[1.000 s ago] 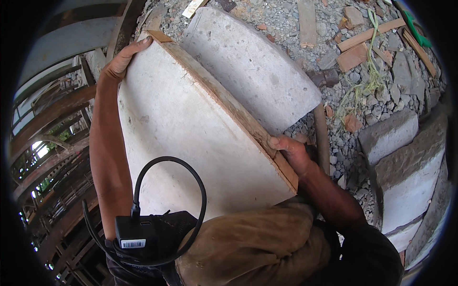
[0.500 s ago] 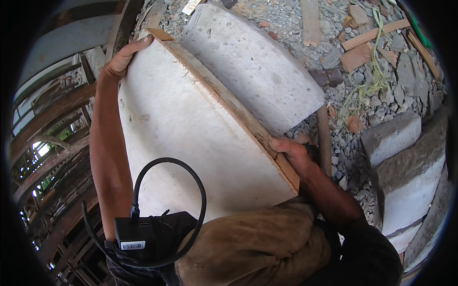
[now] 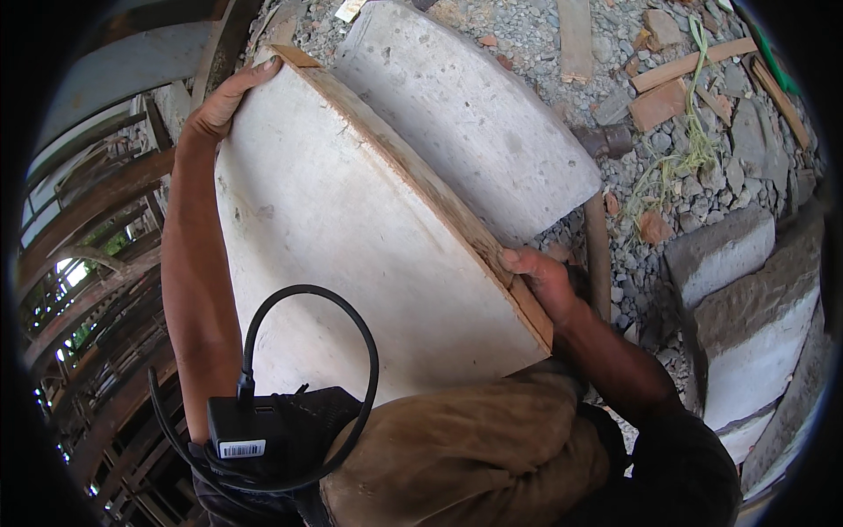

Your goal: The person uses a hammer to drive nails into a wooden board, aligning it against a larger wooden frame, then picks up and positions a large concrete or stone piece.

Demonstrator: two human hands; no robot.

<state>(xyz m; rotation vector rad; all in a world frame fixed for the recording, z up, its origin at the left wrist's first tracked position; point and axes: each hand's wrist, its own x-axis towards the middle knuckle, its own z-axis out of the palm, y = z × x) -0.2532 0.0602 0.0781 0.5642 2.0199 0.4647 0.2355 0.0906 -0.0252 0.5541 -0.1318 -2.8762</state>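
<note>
Between my hands is a large pale stone slab [image 3: 342, 255] with a rough brown edge along its upper right side, tilted and close to my knee. At its upper left corner, my left hand [image 3: 230, 98] grips with the thumb over the face and the other fingers hidden behind. Near the lower right end, my right hand [image 3: 542, 277] is closed on the brown edge, thumb on top. Just beyond the slab lies a whitish pitted stone block [image 3: 474, 123]. A hammer [image 3: 601, 140] lies at that block's right end, its handle running down toward my right hand.
Grey gravel [image 3: 702, 189] covers the ground, with wood strips [image 3: 694, 63] and brick pieces [image 3: 657, 105] on it. Several cut stone blocks [image 3: 755, 342] lean together at the right. On the left stands a rack of dark wooden slats [image 3: 97, 237]. A black cable [image 3: 376, 369] loops over my lap.
The slab and both hands have shifted very slightly. My grip on it is the same, and the block beyond has stayed in place.
</note>
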